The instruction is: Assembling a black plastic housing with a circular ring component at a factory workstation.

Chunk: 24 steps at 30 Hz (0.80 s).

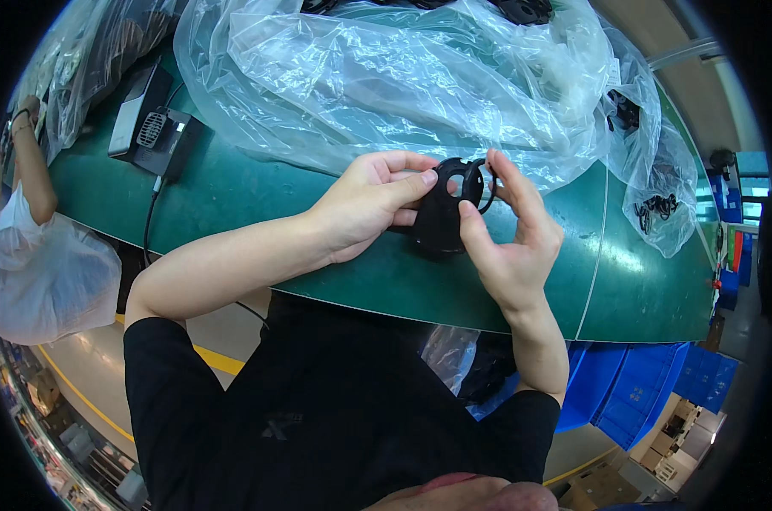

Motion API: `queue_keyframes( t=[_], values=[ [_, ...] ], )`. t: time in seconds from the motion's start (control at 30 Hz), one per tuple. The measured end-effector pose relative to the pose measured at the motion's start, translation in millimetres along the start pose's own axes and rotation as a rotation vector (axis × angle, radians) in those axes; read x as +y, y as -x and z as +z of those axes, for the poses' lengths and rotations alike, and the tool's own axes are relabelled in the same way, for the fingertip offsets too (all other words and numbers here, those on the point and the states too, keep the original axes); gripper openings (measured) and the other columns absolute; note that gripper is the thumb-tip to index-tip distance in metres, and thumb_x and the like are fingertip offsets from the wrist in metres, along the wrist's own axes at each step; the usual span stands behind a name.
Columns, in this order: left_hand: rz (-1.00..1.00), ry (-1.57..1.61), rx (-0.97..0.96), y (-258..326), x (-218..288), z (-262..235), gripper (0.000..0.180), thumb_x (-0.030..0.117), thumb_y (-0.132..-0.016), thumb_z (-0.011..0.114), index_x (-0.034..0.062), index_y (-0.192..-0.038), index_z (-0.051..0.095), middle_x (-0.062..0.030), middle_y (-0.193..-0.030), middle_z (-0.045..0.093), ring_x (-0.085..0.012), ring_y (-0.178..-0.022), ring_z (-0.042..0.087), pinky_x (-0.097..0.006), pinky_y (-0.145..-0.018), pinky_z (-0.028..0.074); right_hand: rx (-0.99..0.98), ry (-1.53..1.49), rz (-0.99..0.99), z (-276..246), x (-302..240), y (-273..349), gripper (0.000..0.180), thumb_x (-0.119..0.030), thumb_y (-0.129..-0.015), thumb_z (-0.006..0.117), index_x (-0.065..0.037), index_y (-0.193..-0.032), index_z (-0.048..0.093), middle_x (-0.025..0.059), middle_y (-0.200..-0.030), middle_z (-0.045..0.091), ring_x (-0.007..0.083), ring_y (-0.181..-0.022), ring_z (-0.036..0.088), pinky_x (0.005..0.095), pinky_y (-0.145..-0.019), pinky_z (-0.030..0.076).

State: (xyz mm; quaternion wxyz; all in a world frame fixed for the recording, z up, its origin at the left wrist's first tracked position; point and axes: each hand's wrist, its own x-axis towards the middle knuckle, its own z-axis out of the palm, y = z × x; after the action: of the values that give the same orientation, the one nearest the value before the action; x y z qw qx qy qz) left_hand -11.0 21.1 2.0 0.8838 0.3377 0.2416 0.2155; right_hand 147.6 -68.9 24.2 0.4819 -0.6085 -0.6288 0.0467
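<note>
Both hands meet on one black plastic part (441, 217), held just above the near edge of the green table (232, 192). Left hand (364, 204) is clenched on the part's left side, thumb laid over the top near a round hole, fingers curled behind. Right hand (509, 230) pinches a thin black ring (481, 183) against the part's upper right corner, thumb in front, forefinger stretched up behind it. Whether the ring is seated or only resting against the part, I cannot tell.

Step in hand, as I judge it: fitting the ring onto the part. The ring sits at the rim of the part's opening, not clearly flush. The next move likely calls for the left hand to hold the part steady while the right thumb presses the ring evenly round into its seat, without twisting it.

Outward from the part:
- Directly beyond it, a large clear plastic bag (403, 77) spread over the table, with more black pieces at its far edge.
- To its right, a smaller pocket of the bag holding loose black rings (658, 209).
- To its far left, a grey and black device with a vent (152, 128), its cable running off the table edge.
- Farther left, another person's arm (28, 162).
- Below right of the part, under the table, blue crates (633, 387).
</note>
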Motion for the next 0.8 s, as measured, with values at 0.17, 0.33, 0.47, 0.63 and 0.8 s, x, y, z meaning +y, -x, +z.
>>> queue_keyframes(
  t=[0.17, 0.33, 0.47, 0.63, 0.8],
  values=[
    [0.007, -0.015, 0.002, -0.3, -0.9, -1.4, 0.025, 0.012, -0.093, 0.05, -0.0015, -0.115, 0.052, -0.0117, -0.107, 0.062, -0.018, -0.094, 0.063, -0.034, -0.084, 0.053, -0.055, 0.15, -0.034, -3.3, -7.8, -2.2, 0.051, -0.005, -0.063, 0.072, 0.006, -0.11, 0.058, 0.0192, -0.101, 0.063, 0.0309, -0.088, 0.064, 0.0343, -0.078, 0.05],
    [-0.01, 0.01, -0.016, -1.0, -2.3, -3.3, 0.026, 0.011, -0.093, 0.049, -0.0018, -0.116, 0.053, -0.0124, -0.108, 0.062, -0.0185, -0.094, 0.063, -0.034, -0.084, 0.053, -0.06, 0.105, -0.051, -1.0, -6.2, -1.3, 0.051, -0.005, -0.062, 0.074, 0.005, -0.109, 0.058, 0.0185, -0.1, 0.063, 0.0306, -0.089, 0.063, 0.0348, -0.078, 0.05],
    [-0.002, 0.0, -0.012, -1.2, -2.3, -3.6, 0.027, 0.01, -0.093, 0.049, -0.0022, -0.116, 0.053, -0.0124, -0.109, 0.062, -0.0187, -0.094, 0.063, -0.033, -0.084, 0.053, -0.059, 0.139, -0.08, -1.6, -8.6, -2.6, 0.055, -0.004, -0.061, 0.074, 0.005, -0.112, 0.057, 0.0178, -0.1, 0.063, 0.0302, -0.091, 0.062, 0.035, -0.079, 0.05],
    [0.006, -0.006, -0.02, -1.4, -2.4, -3.8, 0.027, 0.01, -0.093, 0.049, -0.0023, -0.116, 0.053, -0.0123, -0.109, 0.061, -0.0184, -0.093, 0.063, -0.033, -0.083, 0.053, -0.065, 0.161, -0.117, 1.9, -8.9, -1.9, 0.058, -0.001, -0.059, 0.073, 0.006, -0.114, 0.055, 0.016, -0.099, 0.063, 0.0288, -0.092, 0.059, 0.0346, -0.078, 0.049],
    [0.008, -0.007, -0.01, -1.4, -3.4, -4.2, 0.026, 0.009, -0.093, 0.05, -0.0021, -0.116, 0.054, -0.0124, -0.108, 0.061, -0.0181, -0.094, 0.063, -0.032, -0.083, 0.054, -0.052, 0.176, -0.141, 5.1, -7.8, -1.1, 0.061, -0.001, -0.059, 0.074, 0.007, -0.116, 0.054, 0.0158, -0.096, 0.063, 0.0286, -0.088, 0.059, 0.0346, -0.075, 0.049]
  ],
)
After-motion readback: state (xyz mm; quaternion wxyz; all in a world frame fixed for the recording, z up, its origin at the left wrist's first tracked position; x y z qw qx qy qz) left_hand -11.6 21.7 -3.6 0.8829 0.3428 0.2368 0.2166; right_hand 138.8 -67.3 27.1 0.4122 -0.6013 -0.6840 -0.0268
